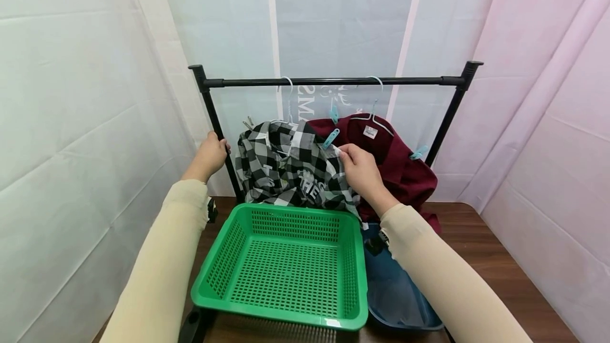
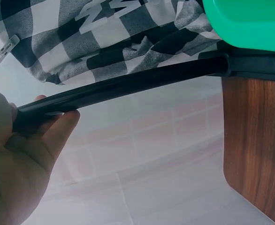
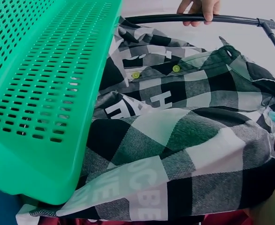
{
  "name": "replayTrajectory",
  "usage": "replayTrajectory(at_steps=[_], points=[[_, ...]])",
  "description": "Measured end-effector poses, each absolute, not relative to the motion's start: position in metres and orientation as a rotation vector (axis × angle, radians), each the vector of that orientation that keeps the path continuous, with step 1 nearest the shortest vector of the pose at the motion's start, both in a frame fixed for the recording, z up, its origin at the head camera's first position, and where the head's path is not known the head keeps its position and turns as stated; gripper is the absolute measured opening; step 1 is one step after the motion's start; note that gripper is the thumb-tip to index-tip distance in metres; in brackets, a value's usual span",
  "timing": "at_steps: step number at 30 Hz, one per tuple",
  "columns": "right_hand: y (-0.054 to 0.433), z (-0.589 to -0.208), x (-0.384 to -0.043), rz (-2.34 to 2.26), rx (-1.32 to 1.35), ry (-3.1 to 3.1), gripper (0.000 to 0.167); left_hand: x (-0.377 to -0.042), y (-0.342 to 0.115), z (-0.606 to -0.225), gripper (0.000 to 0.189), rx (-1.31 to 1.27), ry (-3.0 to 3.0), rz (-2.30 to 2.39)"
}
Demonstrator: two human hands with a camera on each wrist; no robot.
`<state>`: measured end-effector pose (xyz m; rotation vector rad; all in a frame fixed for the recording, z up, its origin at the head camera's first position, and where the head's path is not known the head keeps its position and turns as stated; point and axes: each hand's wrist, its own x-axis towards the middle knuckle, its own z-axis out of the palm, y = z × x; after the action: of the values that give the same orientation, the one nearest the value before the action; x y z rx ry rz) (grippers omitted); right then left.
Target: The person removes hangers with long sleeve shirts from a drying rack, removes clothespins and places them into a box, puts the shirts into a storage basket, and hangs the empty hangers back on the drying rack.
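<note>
Black-and-white checked shirt [image 1: 297, 160] hanging on a rack [image 1: 329, 81], pinched near its shoulder by the right hand [image 1: 363, 172].
The left hand [image 1: 211, 155] grips the rack's left post [image 1: 212, 113], just beside the shirt. Nearer the camera, a green basket [image 1: 281, 317] and blue basin [image 1: 400, 295] sit over a brown wood-grain table [image 1: 495, 258]; pale fabric sheets [image 1: 81, 120] hang around.
</note>
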<state>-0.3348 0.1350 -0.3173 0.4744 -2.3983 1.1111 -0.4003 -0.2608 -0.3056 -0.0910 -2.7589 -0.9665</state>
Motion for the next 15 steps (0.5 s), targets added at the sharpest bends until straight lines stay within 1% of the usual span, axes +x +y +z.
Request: replayTrajectory(at_steps=[15], points=[[0.1314, -0.311, -0.338, 1.02, 0.436, -2.293, 0.022, -0.4038, -0.2613, -0.3081, 0.045, -0.059, -2.785, -1.03]])
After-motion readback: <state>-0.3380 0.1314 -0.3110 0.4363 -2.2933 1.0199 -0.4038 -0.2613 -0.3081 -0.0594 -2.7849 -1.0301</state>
